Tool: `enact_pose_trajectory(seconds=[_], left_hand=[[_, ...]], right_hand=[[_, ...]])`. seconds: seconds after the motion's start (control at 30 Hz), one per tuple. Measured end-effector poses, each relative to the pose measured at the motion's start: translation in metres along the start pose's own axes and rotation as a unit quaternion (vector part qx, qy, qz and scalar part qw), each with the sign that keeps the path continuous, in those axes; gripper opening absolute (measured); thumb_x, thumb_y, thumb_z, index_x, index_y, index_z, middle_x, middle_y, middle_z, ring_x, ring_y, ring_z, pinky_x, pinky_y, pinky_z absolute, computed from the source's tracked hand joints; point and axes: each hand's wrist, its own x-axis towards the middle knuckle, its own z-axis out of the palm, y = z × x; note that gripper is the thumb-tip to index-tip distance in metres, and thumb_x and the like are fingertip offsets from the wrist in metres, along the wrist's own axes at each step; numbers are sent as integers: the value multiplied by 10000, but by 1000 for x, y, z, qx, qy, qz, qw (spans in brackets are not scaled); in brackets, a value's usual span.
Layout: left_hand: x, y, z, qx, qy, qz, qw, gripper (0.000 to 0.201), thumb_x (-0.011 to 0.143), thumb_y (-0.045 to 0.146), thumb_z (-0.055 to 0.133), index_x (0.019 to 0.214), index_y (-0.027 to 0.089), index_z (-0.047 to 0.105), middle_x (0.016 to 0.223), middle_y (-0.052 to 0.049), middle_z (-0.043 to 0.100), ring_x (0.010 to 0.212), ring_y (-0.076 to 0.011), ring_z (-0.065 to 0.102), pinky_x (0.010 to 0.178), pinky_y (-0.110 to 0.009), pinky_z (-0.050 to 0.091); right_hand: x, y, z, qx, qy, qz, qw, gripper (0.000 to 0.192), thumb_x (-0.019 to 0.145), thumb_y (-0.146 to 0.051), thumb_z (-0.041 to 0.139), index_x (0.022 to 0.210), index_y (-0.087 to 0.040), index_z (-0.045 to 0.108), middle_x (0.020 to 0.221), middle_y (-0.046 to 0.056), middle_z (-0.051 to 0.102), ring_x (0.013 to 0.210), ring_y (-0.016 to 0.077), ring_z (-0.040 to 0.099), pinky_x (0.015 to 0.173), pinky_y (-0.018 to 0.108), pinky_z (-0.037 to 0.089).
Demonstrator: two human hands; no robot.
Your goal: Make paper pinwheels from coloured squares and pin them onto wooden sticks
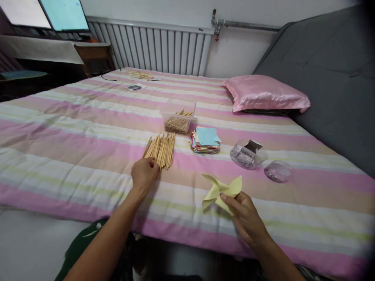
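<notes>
My right hand (244,212) pinches a yellow paper pinwheel (216,189) at its centre, thumb on top, just above the bedspread. My left hand (144,171) is closed at the near left end of a row of thin wooden sticks (164,150). Its fingers pinch the outermost stick (147,147), whose lower end they hide. Behind the row stands a clear plastic box (178,105) with more sticks in it. A stack of coloured paper pieces (206,139), blue on top, lies between the sticks and the pinwheel, farther back.
To the right, a clear round container (246,156) holds small metal pieces and a small card box; beside it lies a clear lid (278,171). A pink pillow (265,93) rests near the grey headboard (328,66). Yellow strips (140,75) lie at the far side of the striped bed.
</notes>
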Motion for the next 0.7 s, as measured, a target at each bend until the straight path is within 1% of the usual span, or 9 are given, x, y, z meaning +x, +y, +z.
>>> enact_pose_trajectory(seconds=[0.13,0.2,0.27,0.37,0.5,0.6,0.7], left_hand=[[-12,4,-4,-98,21,62,993,274,737,259,505,908,169,700,667,-38,670,646,-191,614,613,-279,435],[-22,8,-4,-137,11,92,986,271,726,240,525,918,158,698,653,-26,656,618,-172,603,611,-267,444],[-32,12,-1,-168,-16,126,978,248,719,222,540,895,152,701,644,-22,643,587,-155,584,593,-256,443],[-44,17,3,-212,-84,173,958,232,730,200,544,897,147,695,644,-16,625,568,-134,563,567,-239,433],[-49,21,5,-229,-146,225,936,230,726,149,527,874,165,702,662,-14,609,580,-125,552,549,-226,415],[-46,20,3,-229,-172,251,925,234,700,117,530,830,171,716,697,-25,613,606,-132,554,561,-235,420],[-40,18,5,-225,-163,249,928,226,695,101,527,794,170,718,707,-33,611,649,-147,569,598,-251,440]], right_hand=[[1,-2,0,2,-1,-4,1000,277,615,-273,765,849,-148,685,794,61,720,770,217,659,708,323,516],[2,-3,-1,6,6,-6,1000,261,605,-267,768,822,-148,688,767,53,717,724,199,654,683,303,514],[3,-5,-2,15,16,-7,1000,242,596,-249,771,801,-151,686,747,41,712,697,178,645,666,277,509],[4,-8,-5,40,32,-1,999,204,582,-212,774,758,-171,680,716,8,703,665,141,626,643,231,498],[4,-12,-8,64,40,22,997,145,583,-199,765,674,-193,653,644,-34,673,592,120,593,585,221,484],[5,-13,-9,69,45,24,996,145,585,-188,759,602,-202,615,583,-51,640,549,117,567,538,221,459],[6,-14,-9,70,59,11,996,245,569,-177,762,492,-202,531,503,-56,586,506,115,537,495,221,427]])
